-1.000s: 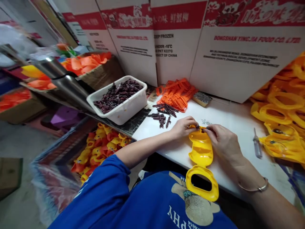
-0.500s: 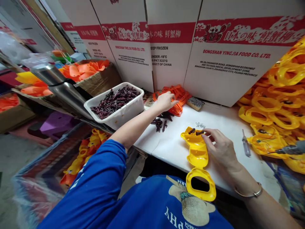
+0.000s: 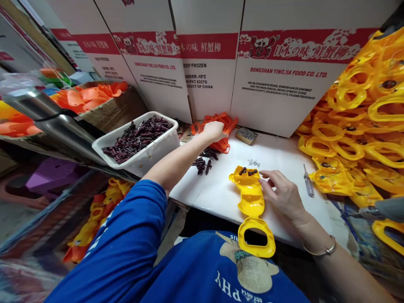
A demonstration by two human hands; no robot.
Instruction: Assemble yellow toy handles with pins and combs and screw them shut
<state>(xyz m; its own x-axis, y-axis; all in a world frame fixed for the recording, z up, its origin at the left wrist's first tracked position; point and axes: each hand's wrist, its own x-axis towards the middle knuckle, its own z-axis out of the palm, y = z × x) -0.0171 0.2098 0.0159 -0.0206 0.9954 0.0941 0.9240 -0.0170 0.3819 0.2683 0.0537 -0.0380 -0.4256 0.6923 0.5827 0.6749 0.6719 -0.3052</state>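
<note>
My left hand (image 3: 214,131) reaches over the pile of orange plastic parts (image 3: 225,144) at the back of the table; its fingers point down among them and are largely hidden. My right hand (image 3: 282,191) has bent fingers closed on the upper right edge of a yellow plastic shell (image 3: 251,185). That shell lies hollow side up, with small dark pieces (image 3: 248,171) at its top end and a ring-shaped end (image 3: 271,244) overhanging the table edge. Small metal screws (image 3: 253,163) lie just behind it. Loose dark plastic pieces (image 3: 201,164) lie below my left forearm.
A white tub (image 3: 151,158) of dark pieces stands left, beside a steel flask (image 3: 67,130). A screwdriver (image 3: 308,183) and a small block (image 3: 246,135) lie on the table. Yellow parts (image 3: 350,139) are heaped right, near a power tool (image 3: 386,209). Cartons (image 3: 277,105) stand behind.
My left hand has turned and dipped its fingers deeper into the orange parts. My right hand stays by the yellow shell. The whole view has shifted slightly to the right.
</note>
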